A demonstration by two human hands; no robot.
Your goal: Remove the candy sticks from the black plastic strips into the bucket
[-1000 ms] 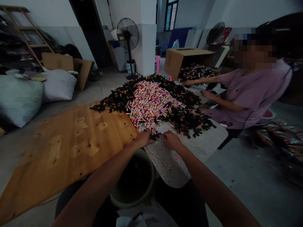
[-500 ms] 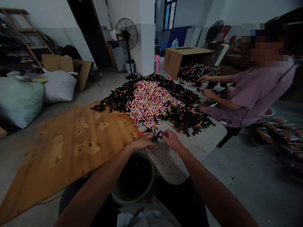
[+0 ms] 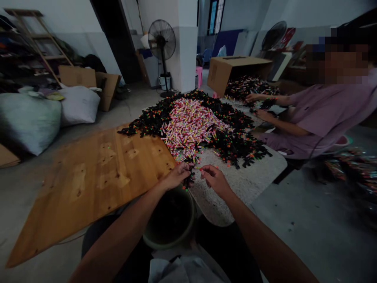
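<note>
My left hand (image 3: 178,176) is closed around several small black toy guns (image 3: 189,181) with orange and green tips. Just to its right, my right hand (image 3: 216,180) pinches a small pink-and-yellow tube (image 3: 199,169) between thumb and fingertips, its end close to the guns. Right beyond both hands rises a heap of pink, white and yellow tubes (image 3: 188,125). Black toy guns (image 3: 238,145) are piled around that heap. Beneath my left hand and forearm stands a round bucket (image 3: 193,220) with a dark inside between my legs.
The piles lie on a grey speckled tabletop (image 3: 250,188), with a wooden board (image 3: 94,177) at left. A co-worker in a mauve shirt (image 3: 321,110) sits at right, handling pieces by a cardboard box (image 3: 218,74). A standing fan (image 3: 161,41) and stuffed sacks (image 3: 29,118) are farther off.
My left hand has turned, so the guns now hang downward with their tips low. My right hand has moved slightly away from them, showing the tube. The whole view has shifted a little.
</note>
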